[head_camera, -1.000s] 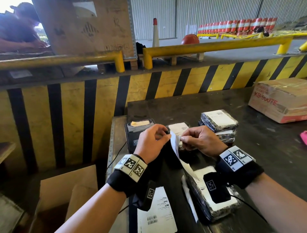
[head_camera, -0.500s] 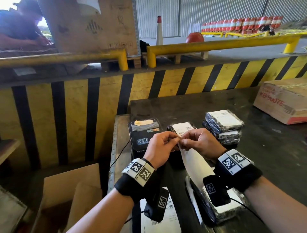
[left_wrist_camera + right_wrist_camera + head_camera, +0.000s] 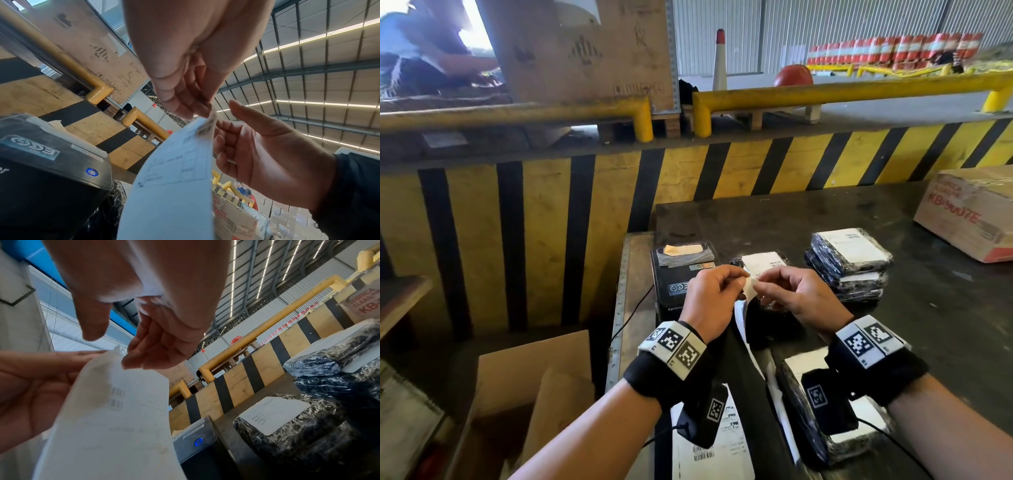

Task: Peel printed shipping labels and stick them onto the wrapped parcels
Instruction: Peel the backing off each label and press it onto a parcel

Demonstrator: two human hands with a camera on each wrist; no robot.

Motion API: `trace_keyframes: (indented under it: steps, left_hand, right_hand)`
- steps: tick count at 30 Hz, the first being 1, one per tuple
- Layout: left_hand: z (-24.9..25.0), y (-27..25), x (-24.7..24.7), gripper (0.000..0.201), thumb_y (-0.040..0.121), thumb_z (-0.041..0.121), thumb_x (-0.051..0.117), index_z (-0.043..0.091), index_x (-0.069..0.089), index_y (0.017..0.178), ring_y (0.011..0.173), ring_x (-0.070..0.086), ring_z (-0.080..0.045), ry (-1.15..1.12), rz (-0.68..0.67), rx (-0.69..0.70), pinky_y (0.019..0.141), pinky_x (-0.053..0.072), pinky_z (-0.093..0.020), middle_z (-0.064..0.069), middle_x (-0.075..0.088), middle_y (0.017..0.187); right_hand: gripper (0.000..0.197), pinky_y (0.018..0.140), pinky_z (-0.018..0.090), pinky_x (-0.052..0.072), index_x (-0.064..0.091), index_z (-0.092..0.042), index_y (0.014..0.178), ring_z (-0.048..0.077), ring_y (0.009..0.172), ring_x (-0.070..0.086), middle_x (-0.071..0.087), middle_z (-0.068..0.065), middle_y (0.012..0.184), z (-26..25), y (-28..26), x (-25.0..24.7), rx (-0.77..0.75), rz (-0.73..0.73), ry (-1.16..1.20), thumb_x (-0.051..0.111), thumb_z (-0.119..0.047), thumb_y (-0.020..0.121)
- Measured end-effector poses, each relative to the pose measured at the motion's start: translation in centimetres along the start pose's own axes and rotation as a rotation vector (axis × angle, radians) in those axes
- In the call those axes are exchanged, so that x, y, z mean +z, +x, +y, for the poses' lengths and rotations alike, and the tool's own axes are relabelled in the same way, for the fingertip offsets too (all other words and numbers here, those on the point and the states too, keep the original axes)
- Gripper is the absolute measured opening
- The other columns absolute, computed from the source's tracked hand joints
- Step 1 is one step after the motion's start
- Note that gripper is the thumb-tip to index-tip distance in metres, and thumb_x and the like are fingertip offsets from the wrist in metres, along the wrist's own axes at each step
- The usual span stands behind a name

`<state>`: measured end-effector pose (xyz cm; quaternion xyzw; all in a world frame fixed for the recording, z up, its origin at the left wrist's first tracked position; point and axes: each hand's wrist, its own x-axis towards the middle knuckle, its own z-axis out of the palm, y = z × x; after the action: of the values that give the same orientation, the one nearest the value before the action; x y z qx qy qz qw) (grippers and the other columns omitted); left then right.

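Above the surface, my left hand (image 3: 714, 301) and right hand (image 3: 796, 296) pinch the shipping label's (image 3: 174, 178) top corner; strip hangs lengthwise toward me.

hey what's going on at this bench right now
A person is working a printed shipping label loose at its top corner: the left hand and the right hand both pinch it there, held up over the dark table, with the rest hanging down. The black label printer sits just behind the left hand. A stack of wrapped parcels behind the hands already carries labels, and another wrapped parcel lies near the right wrist.
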<state>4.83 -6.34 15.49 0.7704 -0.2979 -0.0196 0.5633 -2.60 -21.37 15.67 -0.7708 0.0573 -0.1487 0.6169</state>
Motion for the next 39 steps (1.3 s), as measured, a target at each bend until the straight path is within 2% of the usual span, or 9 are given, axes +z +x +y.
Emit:
trace_keyframes:
  steps: [4, 6, 8, 14, 21, 25, 29, 35, 39]
  left_hand:
    - [0.2, -0.2, 0.1, 0.016, 0.092, 0.011, 0.059, 0.010, 0.071, 0.102, 0.083, 0.067, -0.009, 0.057, 0.000, 0.020, 0.080, 0.056, -0.023, 0.000, 0.071, 0.093]
    - [0.0, -0.2, 0.2, 0.016, 0.092, 0.010, 0.059, 0.011, 0.071, 0.103, 0.083, 0.067, -0.010, 0.073, -0.001, 0.021, 0.082, 0.056, -0.025, 0.001, 0.070, 0.094]
    - [-0.2, -0.3, 0.1, 0.017, 0.092, 0.009, 0.058, 0.011, 0.071, 0.103, 0.079, 0.067, -0.009, 0.086, 0.008, 0.021, 0.081, 0.057, -0.027, 0.001, 0.071, 0.093]
    - [-2.1, -0.2, -1.2, 0.018, 0.093, 0.009, 0.056, 0.014, 0.069, 0.103, 0.070, 0.063, 0.000, 0.145, 0.068, -0.057, 0.070, 0.054, -0.013, 0.005, 0.068, 0.088]
    - [-4.8, -1.0, -4.2, 0.018, 0.093, 0.006, 0.056, 0.013, 0.068, 0.104, 0.080, 0.067, -0.013, 0.122, 0.188, -0.204, 0.080, 0.059, -0.032, -0.002, 0.068, 0.094]
    - [-6.1, -1.0, -6.4, 0.020, 0.093, 0.006, 0.055, 0.010, 0.066, 0.109, 0.081, 0.066, -0.014, 0.114, 0.268, -0.262, 0.082, 0.058, -0.034, -0.001, 0.067, 0.093]
    - [-7.6, -1.3, -8.8, 0.018, 0.092, 0.006, 0.056, 0.010, 0.069, 0.105, 0.080, 0.067, -0.016, 0.173, 0.337, -0.294, 0.082, 0.058, -0.035, -0.005, 0.069, 0.093]
    - [-9.0, -2.3, -12.4, 0.019, 0.093, 0.007, 0.055, 0.007, 0.069, 0.106, 0.079, 0.065, -0.015, 0.291, 0.362, -0.341, 0.071, 0.053, -0.024, -0.006, 0.069, 0.093]
    - [-9.4, -2.5, -13.5, 0.019, 0.093, 0.007, 0.055, 0.006, 0.069, 0.105, 0.075, 0.066, -0.016, 0.281, 0.305, -0.353, 0.078, 0.057, -0.037, -0.009, 0.070, 0.092]
  right_hand:
    - [0.014, 0.066, 0.024, 0.053, 0.069, -0.002, 0.090, 0.016, 0.067, 0.063, 0.070, 0.017, 0.080, 0.4, 0.0, 0.2, -0.023, -0.007, -0.049, 0.071, -0.011, 0.079]
    - [0.005, 0.066, 0.026, 0.054, 0.069, -0.006, 0.083, 0.017, 0.065, 0.063, 0.069, 0.013, 0.075, 0.6, 0.0, 0.2, -0.016, 0.029, -0.017, 0.071, -0.005, 0.079]
    - [0.010, 0.064, 0.025, 0.053, 0.068, -0.009, 0.077, 0.017, 0.062, 0.061, 0.068, 0.009, 0.071, 0.9, 0.1, 0.2, -0.010, 0.063, 0.009, 0.070, 0.001, 0.078]
    - [0.016, 0.058, 0.014, 0.051, 0.068, -0.010, 0.084, 0.003, 0.056, 0.061, 0.066, 0.007, 0.071, 1.9, 0.0, -1.0, 0.002, 0.190, 0.024, 0.070, 0.004, 0.077]
    - [0.014, 0.068, 0.023, 0.055, 0.066, -0.008, 0.089, 0.016, 0.069, 0.063, 0.068, 0.008, 0.081, 5.2, -1.5, -4.3, 0.132, 0.396, 0.080, 0.069, 0.000, 0.079]
    - [0.017, 0.056, 0.012, 0.053, 0.065, -0.016, 0.079, 0.005, 0.056, 0.061, 0.067, 0.006, 0.075, 6.6, -1.7, -6.2, 0.135, 0.515, 0.128, 0.069, 0.001, 0.079]
    - [0.018, 0.054, 0.009, 0.050, 0.065, -0.017, 0.080, 0.000, 0.051, 0.061, 0.068, 0.002, 0.069, 7.1, -1.2, -7.7, 0.108, 0.583, 0.124, 0.070, 0.000, 0.078]
    - [0.018, 0.054, 0.008, 0.050, 0.066, -0.019, 0.078, 0.000, 0.051, 0.061, 0.070, -0.011, 0.059, 6.0, -1.1, -9.1, 0.032, 0.582, 0.079, 0.069, -0.002, 0.080]
    - [0.015, 0.062, 0.015, 0.055, 0.069, -0.021, 0.080, 0.010, 0.063, 0.065, 0.071, -0.003, 0.070, 4.9, -1.0, -7.5, 0.009, 0.436, -0.037, 0.071, -0.005, 0.079]
